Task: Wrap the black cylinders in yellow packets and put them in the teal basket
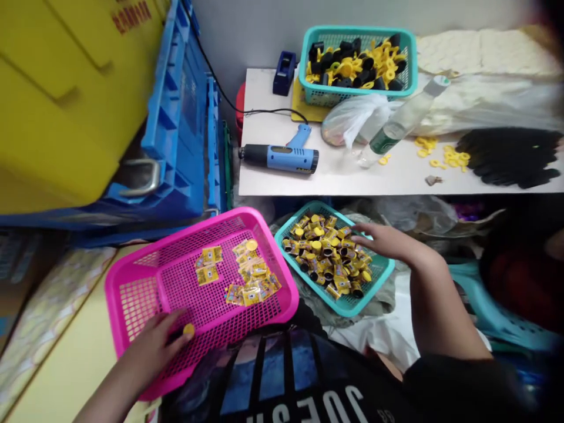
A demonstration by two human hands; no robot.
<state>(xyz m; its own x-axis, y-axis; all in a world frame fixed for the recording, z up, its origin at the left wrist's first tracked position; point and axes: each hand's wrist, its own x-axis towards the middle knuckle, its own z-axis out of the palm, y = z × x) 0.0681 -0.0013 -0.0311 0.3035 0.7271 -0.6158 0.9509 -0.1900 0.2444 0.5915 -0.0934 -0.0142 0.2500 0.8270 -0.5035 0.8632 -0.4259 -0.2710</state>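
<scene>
My left hand [163, 343] is over the near left corner of the pink basket [202, 225], with a small round yellow cap [188, 329] pinched at its thumb and fingers. Flat yellow printed wrappers [253, 291] lie in that basket, with another yellow cap [251, 245] among them. My right hand [381, 239] reaches over the right rim of a teal basket [379, 282], fingers apart, fingertips at the pile's edge. Small wrapped pieces [328, 252], black with yellow caps and printed labels, fill this basket. Whether the fingertips touch any piece I cannot tell.
A blue heat gun [291, 158] lies on the white table [264, 187]. Behind it are a tape dispenser [284, 73] and a teal basket [359, 97] of black and yellow parts. A bottle [392, 132] leans there near black gloves [506, 155]. Blue crates [185, 117] stand left.
</scene>
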